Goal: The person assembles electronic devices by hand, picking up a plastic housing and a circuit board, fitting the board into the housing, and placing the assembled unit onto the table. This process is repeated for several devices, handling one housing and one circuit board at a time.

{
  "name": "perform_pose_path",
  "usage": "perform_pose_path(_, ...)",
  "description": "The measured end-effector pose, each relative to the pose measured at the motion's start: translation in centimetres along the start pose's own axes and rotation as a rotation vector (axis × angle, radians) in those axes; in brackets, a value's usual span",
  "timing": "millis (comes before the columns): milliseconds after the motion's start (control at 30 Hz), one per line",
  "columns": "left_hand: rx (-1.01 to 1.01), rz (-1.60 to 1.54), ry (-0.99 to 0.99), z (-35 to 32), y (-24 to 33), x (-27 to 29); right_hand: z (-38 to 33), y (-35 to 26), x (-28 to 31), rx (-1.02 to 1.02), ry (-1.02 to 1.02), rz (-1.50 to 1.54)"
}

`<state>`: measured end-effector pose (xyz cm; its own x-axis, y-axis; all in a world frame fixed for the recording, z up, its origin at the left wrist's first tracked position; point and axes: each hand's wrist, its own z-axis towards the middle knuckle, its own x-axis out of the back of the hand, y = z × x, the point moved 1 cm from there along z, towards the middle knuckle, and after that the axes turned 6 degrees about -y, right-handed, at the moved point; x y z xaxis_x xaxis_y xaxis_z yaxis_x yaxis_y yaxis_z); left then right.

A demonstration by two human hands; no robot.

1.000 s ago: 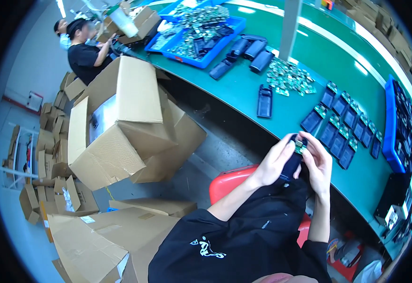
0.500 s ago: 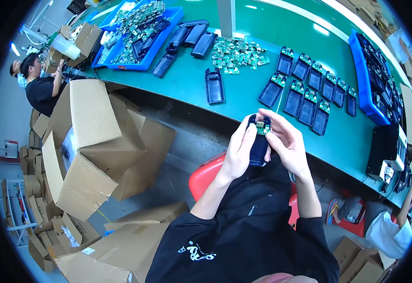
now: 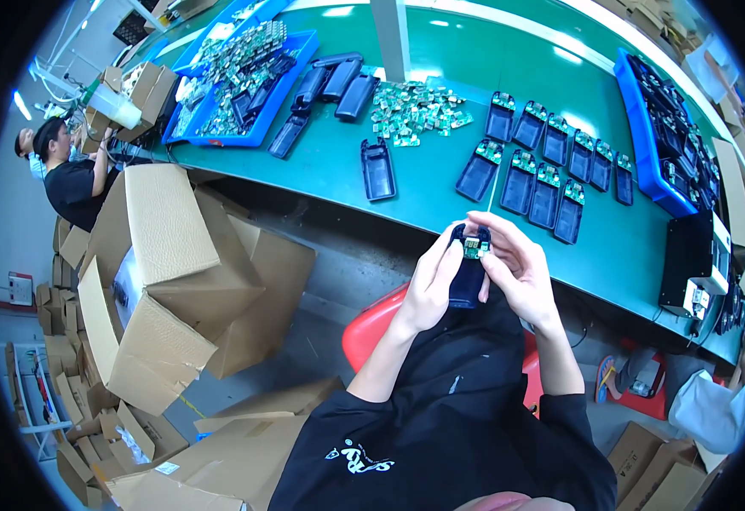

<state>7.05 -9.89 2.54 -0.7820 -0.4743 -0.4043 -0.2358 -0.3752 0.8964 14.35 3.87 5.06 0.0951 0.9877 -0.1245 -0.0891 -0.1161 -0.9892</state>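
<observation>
Close over my lap, just off the table's near edge, both hands hold a dark blue plastic casing [image 3: 466, 287]. A small green circuit board [image 3: 473, 247] with a display part sits at the casing's upper end. My left hand [image 3: 428, 288] grips the casing's left side, its thumb along the edge by the board. My right hand [image 3: 521, 274] wraps the right side, with its thumb at the board's lower right corner. Fingers behind the casing are partly hidden. Ahead on the green table lies one casing without a board [image 3: 378, 170].
Several board-fitted casings [image 3: 519, 183] lie in rows ahead right. Loose circuit boards [image 3: 419, 111] form a pile near a post [image 3: 391, 43]. Blue trays of parts stand left [image 3: 257, 119] and right [image 3: 658, 183]. An open carton [image 3: 172, 234] stands left; co-workers sit at both sides.
The view has shifted a little, so the table and its contents sit slightly further left. Both hands keep their hold on the casing, thumbs still beside the board.
</observation>
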Motion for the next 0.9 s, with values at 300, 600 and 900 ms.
perform_pose_path(300,0.137,0.099,-0.11,1.4,-2.0,-0.9,-2.5,0.5,2.4,-0.026,0.089,-0.023)
perform_pose_path(600,0.081,-0.258,-0.071,5.2,-4.7,-5.4,-5.6,-1.5,1.5,0.222,0.563,-0.939)
perform_pose_path(900,0.175,-0.675,-0.103,6.8,-5.5,-8.5,-7.7,-0.7,2.7,0.074,0.778,-1.018)
